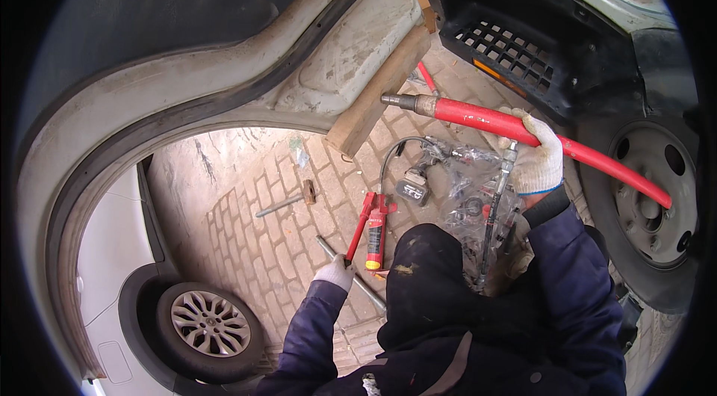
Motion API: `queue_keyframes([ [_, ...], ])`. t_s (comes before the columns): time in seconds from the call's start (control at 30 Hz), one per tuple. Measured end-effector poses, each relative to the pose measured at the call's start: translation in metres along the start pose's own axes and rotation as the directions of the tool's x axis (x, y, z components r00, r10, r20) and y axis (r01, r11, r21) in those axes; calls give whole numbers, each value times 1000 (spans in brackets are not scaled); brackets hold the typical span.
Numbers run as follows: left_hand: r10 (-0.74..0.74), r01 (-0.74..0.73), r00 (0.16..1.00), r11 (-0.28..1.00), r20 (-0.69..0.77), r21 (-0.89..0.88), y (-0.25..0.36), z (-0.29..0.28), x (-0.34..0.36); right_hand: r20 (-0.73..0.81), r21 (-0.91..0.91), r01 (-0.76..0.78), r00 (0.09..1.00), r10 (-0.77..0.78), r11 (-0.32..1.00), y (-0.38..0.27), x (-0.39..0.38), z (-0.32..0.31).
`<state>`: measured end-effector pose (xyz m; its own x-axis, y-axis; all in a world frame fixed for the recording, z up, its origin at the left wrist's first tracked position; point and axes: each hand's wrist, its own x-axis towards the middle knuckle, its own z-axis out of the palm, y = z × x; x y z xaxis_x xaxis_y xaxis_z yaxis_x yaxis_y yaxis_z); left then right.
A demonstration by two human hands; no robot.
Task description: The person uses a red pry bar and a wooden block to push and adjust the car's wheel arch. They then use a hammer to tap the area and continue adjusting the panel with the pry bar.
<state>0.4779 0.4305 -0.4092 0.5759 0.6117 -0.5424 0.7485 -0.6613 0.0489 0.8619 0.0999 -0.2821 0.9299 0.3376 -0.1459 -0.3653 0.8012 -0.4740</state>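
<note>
The cylinder (376,231) is blazing red, its cap (373,265) gleaming yellow! Upper right of the cylinder, the tube (489,120) is flashing red, the right glove (544,157) showing white, blue-hemmed; around the cylinder, brick-patterned paving (258,235) is running tan.

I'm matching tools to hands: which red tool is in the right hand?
The long, metal-tipped red tube; the left hand grips the shorter red lever tool.
</note>
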Motion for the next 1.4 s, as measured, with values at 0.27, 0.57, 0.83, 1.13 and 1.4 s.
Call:
queue_keyframes([
  [0.27, -234, 227, 960, 972, 156, 60, -10, 121, 36, 56, 35, -15, 998, 13, 999, 2, 1, -5],
  [0.57, -59, 51, 995, 994, 80, 97, -6, 68, 27, 136, 41, -50, 990, 44, 998, 0, 3, -8],
  [0.83, -93, 86, 990, 993, 106, 76, 1, 42, 18, 51, 4, -14, 999, 13, 1000, 1, 2, -5],
  [1.13, -224, 218, 963, 974, 151, 56, -14, 140, 53, 8, 12, -24, 1000, 24, 1000, 1, 3, -6],
  [1.4, 6, -8, 996, 1000, 84, 20, -3, 3, 11, 61, -6, -19, 998, 20, 1000, 2, 4, -8],
])
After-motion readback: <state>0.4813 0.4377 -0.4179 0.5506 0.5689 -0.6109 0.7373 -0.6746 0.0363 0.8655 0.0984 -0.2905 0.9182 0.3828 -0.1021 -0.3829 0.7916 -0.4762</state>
